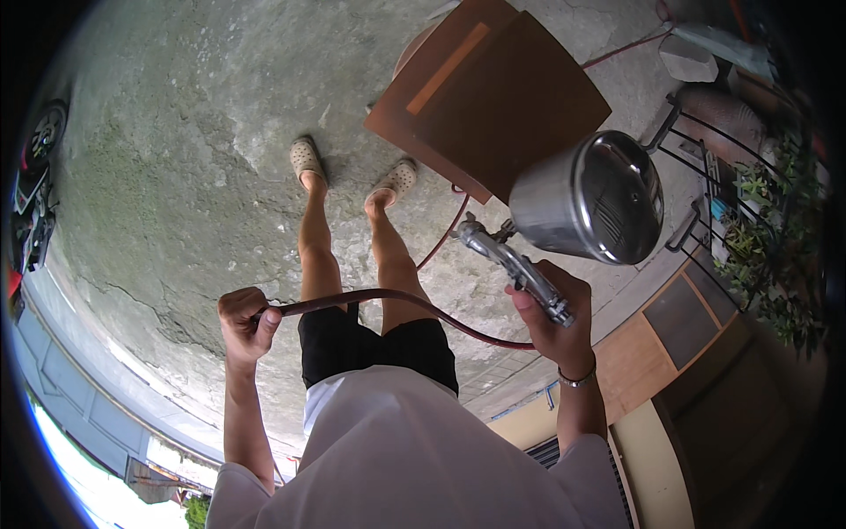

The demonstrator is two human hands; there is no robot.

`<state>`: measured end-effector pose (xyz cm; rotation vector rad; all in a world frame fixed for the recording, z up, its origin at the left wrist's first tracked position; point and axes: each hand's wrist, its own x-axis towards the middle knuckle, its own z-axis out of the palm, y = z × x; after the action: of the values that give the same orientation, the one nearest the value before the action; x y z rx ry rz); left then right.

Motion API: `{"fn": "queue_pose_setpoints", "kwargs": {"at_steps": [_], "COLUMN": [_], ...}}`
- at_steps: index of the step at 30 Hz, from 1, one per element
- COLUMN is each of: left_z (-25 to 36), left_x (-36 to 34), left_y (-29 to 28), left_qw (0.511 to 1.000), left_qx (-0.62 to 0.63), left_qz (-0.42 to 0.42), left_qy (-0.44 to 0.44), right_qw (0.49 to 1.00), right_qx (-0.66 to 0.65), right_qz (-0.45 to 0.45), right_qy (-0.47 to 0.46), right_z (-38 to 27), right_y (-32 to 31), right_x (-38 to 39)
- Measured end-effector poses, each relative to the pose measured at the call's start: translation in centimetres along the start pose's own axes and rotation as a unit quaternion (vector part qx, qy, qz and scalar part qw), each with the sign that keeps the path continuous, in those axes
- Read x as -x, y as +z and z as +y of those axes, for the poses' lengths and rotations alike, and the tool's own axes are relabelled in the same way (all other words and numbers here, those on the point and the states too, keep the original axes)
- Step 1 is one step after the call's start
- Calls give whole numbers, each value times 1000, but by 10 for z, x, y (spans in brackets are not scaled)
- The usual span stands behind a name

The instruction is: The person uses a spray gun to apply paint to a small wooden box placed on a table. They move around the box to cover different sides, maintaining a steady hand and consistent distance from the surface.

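My left hand point(242, 324) is closed round a dark red air hose point(388, 294). From there the hose arcs across my body to the right hand. My right hand point(564, 309) grips a silver spray gun point(515, 264) by its handle, fingers wrapped round it. A large shiny metal cup point(586, 198) is attached to the gun and tilted toward the right. Beyond the gun stands a brown wooden box-like piece point(520, 106) with a lighter orange-brown strip point(448, 69) on it; the cup overlaps its lower right part in the picture.
Cracked, stained concrete floor point(203, 150) lies under my feet. Black metal racks point(696, 159) and leafy plants point(771, 238) line the right side. Part of a motorcycle point(40, 167) shows at the far left. More red hose point(445, 231) runs past the wooden piece.
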<state>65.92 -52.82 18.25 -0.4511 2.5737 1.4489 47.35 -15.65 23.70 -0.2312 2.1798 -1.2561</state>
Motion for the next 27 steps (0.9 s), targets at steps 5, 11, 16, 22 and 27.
{"fn": "queue_pose_setpoints", "kwargs": {"at_steps": [5, 11, 16, 22, 27], "left_z": [1, 9, 5, -51, -114], "left_x": [-1, 5, 17, 36, 67], "left_y": [1, 7, 14, 5, 5], "left_qw": [1000, 999, 999, 996, 981], "left_qx": [12, 26, 40, 51, -19], "left_qz": [13, 21, 20, 31, -51], "left_qy": [-4, -9, -28, -70, -188], "right_qw": [999, 951, 900, 898, 888], "right_qx": [22, 97, 133, -59, -162], "right_qz": [28, 294, 412, 435, 425], "right_qy": [7, 21, 49, -26, 65], "right_z": [-1, 26, 17, 1, 10], "right_y": [-4, -46, -83, -79, -46], "right_x": [-38, -142, -173, -90, 24]}}
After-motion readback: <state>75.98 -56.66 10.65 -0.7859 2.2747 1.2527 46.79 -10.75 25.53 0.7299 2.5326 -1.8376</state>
